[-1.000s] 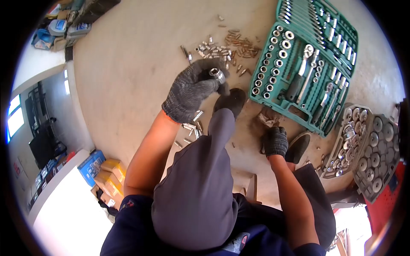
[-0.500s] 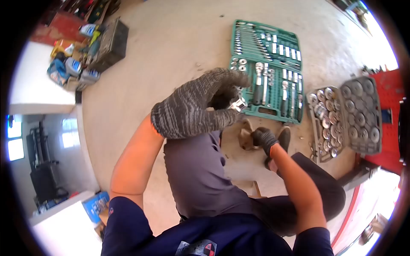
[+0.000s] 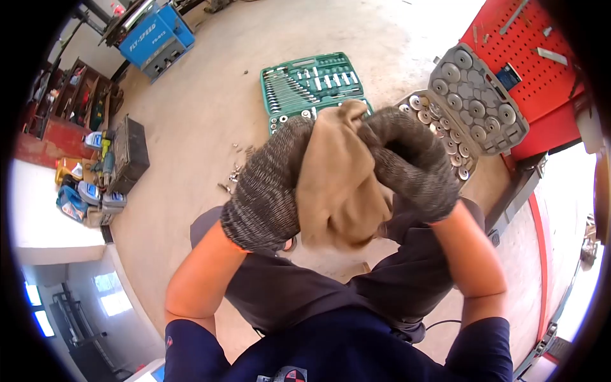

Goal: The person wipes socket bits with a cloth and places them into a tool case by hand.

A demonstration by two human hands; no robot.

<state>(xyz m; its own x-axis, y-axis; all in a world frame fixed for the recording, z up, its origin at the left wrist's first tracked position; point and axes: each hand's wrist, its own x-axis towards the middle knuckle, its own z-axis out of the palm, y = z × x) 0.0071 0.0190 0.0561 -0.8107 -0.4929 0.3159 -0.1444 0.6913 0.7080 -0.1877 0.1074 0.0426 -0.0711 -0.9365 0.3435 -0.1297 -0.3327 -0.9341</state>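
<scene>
A crumpled tan cloth [image 3: 340,184] hangs in front of my chest, between my two gloved hands. My left hand [image 3: 270,181], in a dark grey knitted glove, is closed at the cloth's left side, its fingertips hidden by the fabric. My right hand [image 3: 414,162], in a matching glove, pinches the cloth's upper right part with curled fingers. No metal socket shows in my hands; whether one lies under the cloth is hidden. Beyond my hands, a green tool case [image 3: 312,79] lies opened on the floor with wrenches and sockets, its near half partly covered.
An opened grey case [image 3: 477,108] of round metal pieces lies at the right, beside a red pegboard [image 3: 528,44]. Small metal parts [image 3: 234,173] are scattered on the floor at left. Farther left are bottles [image 3: 73,202], a dark box [image 3: 130,153] and a blue machine [image 3: 156,38].
My right hand has lifted the cloth from near the floor to my left hand. The socket seen in my left hand is now out of sight. The view has shifted.
</scene>
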